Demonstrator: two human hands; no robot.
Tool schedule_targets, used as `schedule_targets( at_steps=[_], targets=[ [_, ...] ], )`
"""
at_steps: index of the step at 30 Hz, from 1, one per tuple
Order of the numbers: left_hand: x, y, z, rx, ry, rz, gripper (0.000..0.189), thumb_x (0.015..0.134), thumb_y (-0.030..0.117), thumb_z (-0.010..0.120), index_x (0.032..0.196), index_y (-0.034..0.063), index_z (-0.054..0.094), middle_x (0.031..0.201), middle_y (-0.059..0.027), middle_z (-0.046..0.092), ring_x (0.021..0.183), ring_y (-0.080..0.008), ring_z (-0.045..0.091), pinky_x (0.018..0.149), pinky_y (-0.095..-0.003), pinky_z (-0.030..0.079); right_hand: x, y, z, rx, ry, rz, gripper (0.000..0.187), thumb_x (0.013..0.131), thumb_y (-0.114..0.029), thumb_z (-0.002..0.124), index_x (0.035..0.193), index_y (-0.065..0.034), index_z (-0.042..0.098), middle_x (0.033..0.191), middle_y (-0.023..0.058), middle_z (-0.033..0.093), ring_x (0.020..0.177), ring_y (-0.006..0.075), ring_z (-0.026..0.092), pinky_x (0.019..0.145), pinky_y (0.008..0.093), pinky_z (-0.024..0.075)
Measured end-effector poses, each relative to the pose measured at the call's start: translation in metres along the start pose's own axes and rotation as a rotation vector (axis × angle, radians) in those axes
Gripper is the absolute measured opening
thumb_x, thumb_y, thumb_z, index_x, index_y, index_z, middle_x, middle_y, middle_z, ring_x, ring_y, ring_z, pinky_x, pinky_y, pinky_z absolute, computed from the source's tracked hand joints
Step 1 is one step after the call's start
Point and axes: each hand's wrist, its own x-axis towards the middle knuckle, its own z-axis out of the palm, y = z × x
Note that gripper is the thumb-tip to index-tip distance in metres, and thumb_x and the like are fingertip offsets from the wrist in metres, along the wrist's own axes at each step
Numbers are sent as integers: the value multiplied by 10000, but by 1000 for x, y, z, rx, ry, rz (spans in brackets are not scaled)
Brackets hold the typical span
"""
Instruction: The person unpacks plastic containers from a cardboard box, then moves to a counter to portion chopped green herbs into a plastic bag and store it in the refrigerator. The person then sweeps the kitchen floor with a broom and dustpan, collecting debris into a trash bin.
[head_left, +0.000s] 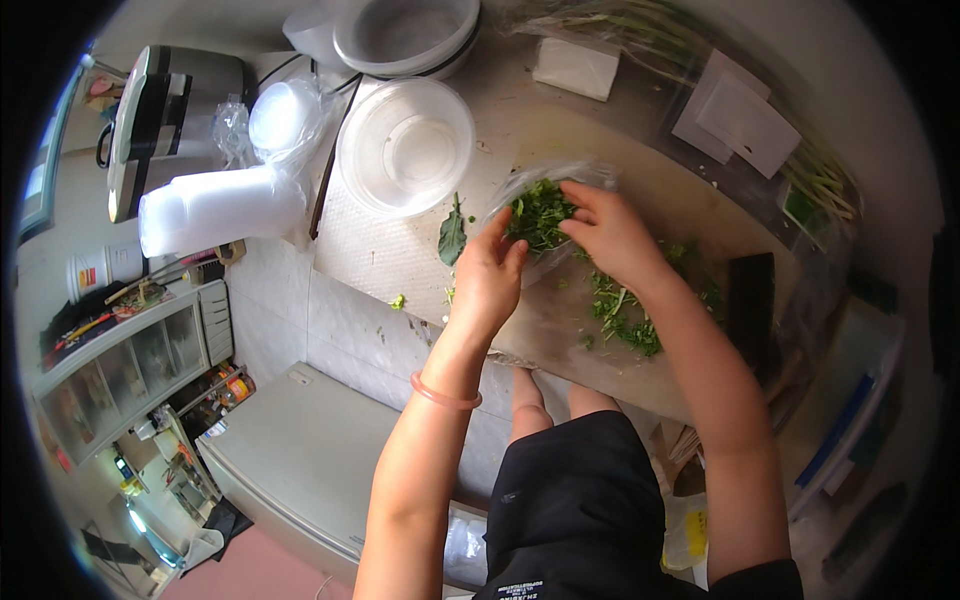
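Note:
Chopped leafy green herbs (541, 215) lie in a clear plastic bag (517, 184) on the worktop. At the left side of the bag is my left hand (491, 274), fingers and thumb curved around its edge. My right hand (609, 229) is at the other side, its bent fingertips at the herbs; whether they pinch any is unclear. More chopped herbs (626, 319) are scattered on the cutting board (547, 315), partly hidden under my right forearm. A cleaver-like dark blade (750, 300) lies to the right. One loose green leaf (451, 236) rests left of the bag.
A round translucent plastic basin (405, 146) stands behind the leaf. Stacked plastic containers (225, 210) and a rice cooker (176, 112) are at the left. White paper pieces (739, 112) and long green stalks (821, 176) lie at the back right. A grey refrigerator (300, 450) is at lower left.

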Motion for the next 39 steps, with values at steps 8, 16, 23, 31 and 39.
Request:
schedule_targets(
  at_steps=[8, 16, 23, 31, 39],
  targets=[
    [-24, 15, -9, 265, 177, 171, 204, 936, -13, 570, 1110, -36, 675, 1069, -186, 705, 1050, -254, 681, 853, -344, 557, -18, -18, -6, -310, 91, -372, 250, 868, 10, 556, 1097, -11, 654, 1116, 153, 670, 957, 327, 670, 838, 380, 543],
    [-38, 18, 4, 526, 243, 677, 274, 809, -24, 702, 1076, 25, 665, 1041, -145, 687, 999, -331, 635, 866, -391, 507, -53, -25, -47, -475, 233, -472, 210, 844, -22, 651, 1054, -31, 664, 998, 111, 665, 951, 313, 644, 798, 357, 524],
    [-47, 0, 75, 589, -103, 596, 521, 785, 38, 718, 1280, 48, 553, 1281, -178, 562, 1167, -395, 526, 940, -443, 464, -97, 58, -112, -770, 234, -171, 369, 836, -128, 714, 1191, -79, 625, 1137, 127, 544, 1086, 331, 523, 947, 427, 438],
    [-55, -12, 104, 771, -514, 595, 719, 694, 136, 796, 1348, 77, 504, 1251, -170, 541, 1149, -393, 486, 939, -473, 417, -161, 58, -88, -659, -53, -292, 415, 776, -121, 742, 1174, -92, 629, 1212, 101, 554, 1116, 324, 531, 953, 428, 457],
    [-73, -18, 83, 814, -149, 357, 896, 632, 104, 832, 1425, 64, 417, 1320, -208, 467, 1163, -410, 482, 921, -462, 468, -187, 74, -113, -827, 266, 181, 802, 667, -36, 818, 1385, -103, 467, 1259, 155, 460, 1148, 377, 488, 944, 437, 464]
  ],
)
